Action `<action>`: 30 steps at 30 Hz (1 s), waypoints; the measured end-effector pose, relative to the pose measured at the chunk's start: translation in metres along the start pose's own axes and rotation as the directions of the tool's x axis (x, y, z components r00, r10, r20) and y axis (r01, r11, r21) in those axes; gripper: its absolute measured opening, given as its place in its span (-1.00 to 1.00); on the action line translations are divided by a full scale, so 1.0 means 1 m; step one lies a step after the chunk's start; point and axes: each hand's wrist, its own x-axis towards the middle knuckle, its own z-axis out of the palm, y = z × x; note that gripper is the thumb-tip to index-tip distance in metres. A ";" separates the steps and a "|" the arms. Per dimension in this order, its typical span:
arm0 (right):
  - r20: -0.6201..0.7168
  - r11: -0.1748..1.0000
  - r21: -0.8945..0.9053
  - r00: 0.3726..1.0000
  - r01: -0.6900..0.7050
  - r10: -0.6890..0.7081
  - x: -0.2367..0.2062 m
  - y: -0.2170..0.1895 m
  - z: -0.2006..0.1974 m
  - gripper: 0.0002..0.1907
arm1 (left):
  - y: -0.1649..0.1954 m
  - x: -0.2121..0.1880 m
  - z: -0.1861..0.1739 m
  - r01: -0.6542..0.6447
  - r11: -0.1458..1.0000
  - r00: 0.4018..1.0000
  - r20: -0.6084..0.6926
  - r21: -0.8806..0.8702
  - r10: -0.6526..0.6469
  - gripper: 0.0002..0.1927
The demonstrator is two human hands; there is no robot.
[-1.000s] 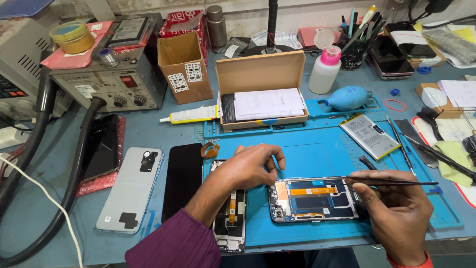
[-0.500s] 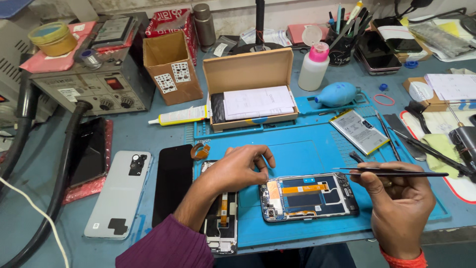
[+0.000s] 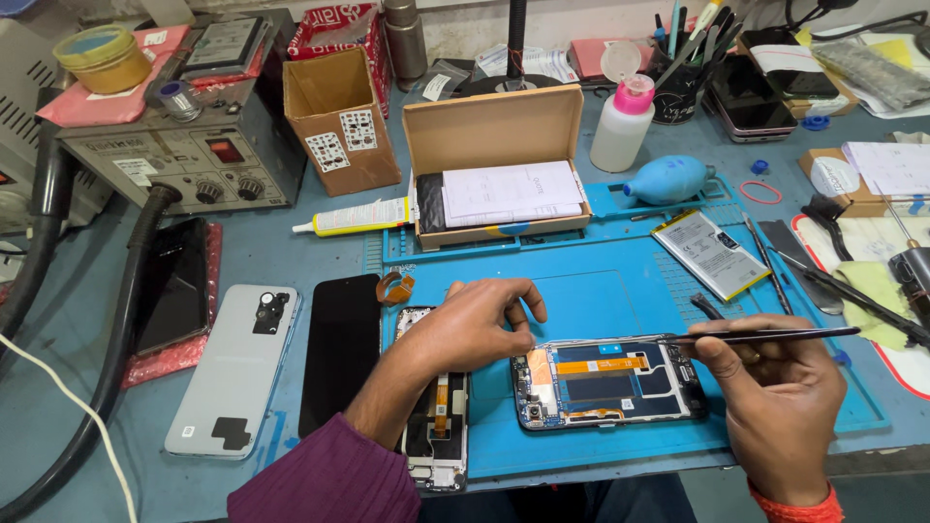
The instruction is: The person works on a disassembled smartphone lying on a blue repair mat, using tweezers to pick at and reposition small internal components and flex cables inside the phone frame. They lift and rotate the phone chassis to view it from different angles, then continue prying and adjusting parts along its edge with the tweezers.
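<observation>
An opened phone frame (image 3: pixel 605 384) with orange flex cables lies on the blue work mat (image 3: pixel 601 291). My left hand (image 3: pixel 475 324) rests at its left end, fingers pressing on the mat and the frame's edge. My right hand (image 3: pixel 775 402) is at the frame's right end and grips black tweezers (image 3: pixel 765 335), held level with the tips over the frame's upper right corner. A second opened phone part (image 3: pixel 436 426) lies under my left forearm.
A black screen panel (image 3: pixel 339 349) and a grey back cover (image 3: pixel 235 368) lie to the left. A battery (image 3: pixel 710 254), blue air blower (image 3: pixel 668 179), white bottle (image 3: pixel 622 124), open cardboard box (image 3: pixel 499 165), glue tube (image 3: pixel 354 218) and rework station (image 3: pixel 170 155) stand further back.
The view has shifted slightly. My right hand with the tweezers has drawn a little closer to the frame's right end. My left hand stays at the left end.
</observation>
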 end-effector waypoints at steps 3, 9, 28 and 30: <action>0.031 1.000 0.016 0.999 0.005 -0.006 -0.001 0.001 0.001 -0.74 | -0.001 -0.001 0.000 0.002 1.000 1.000 -0.007 0.018 -0.002 -0.66; 0.069 0.996 0.085 0.997 0.020 -0.026 -0.002 0.001 0.004 -0.75 | 0.003 -0.002 0.000 -0.003 0.998 0.998 0.058 0.069 -0.001 -0.52; -0.052 0.990 0.009 0.989 0.138 -0.138 -0.003 0.002 0.007 -0.77 | 0.012 -0.026 0.010 -0.278 0.949 0.958 0.116 0.150 0.262 0.00; -0.088 0.984 0.042 0.982 0.171 -0.167 -0.003 0.008 0.005 -0.76 | 0.010 -0.026 0.009 -0.316 0.927 0.949 0.081 0.201 0.306 -0.07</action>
